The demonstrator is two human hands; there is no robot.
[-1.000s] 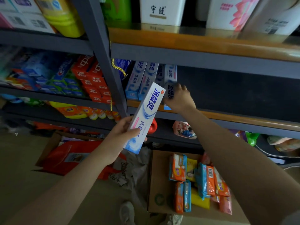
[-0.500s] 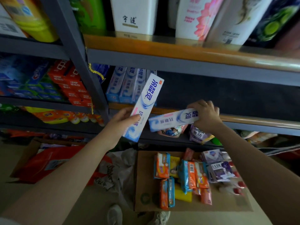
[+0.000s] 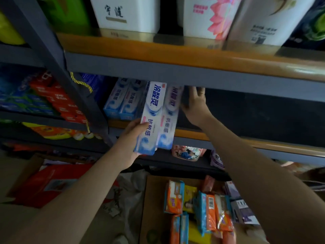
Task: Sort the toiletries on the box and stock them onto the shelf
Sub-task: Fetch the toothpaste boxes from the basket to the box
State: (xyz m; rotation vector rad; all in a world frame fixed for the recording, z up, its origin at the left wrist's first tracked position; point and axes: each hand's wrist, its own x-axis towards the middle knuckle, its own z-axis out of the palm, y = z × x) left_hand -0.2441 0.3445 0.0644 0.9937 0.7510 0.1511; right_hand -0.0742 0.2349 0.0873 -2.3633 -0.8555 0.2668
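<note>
My left hand (image 3: 135, 136) grips the lower part of a white and blue toothpaste box (image 3: 152, 118), held upright and tilted in front of the middle shelf (image 3: 193, 135). A second, matching toothpaste box (image 3: 169, 117) stands just to its right, leaning into the shelf. My right hand (image 3: 195, 106) lies against that box's right side with its fingers straight and pointing up. More of the same toothpaste boxes (image 3: 119, 103) stand on the shelf to the left. Below, a cardboard box (image 3: 151, 199) carries orange and blue soap packs (image 3: 173, 198) and purple soap boxes (image 3: 242, 210).
A grey upright post (image 3: 52, 59) separates this bay from the left one, which holds red toothpaste boxes (image 3: 58, 99). Large white packs (image 3: 126, 13) stand on the shelf above. A red bag (image 3: 49, 184) lies on the floor at the left. The middle shelf is dark to the right of my hand.
My right hand has turned the second toothpaste box from lying across to upright and moved it up into the shelf beside the first box. The left hand's box has risen slightly.
</note>
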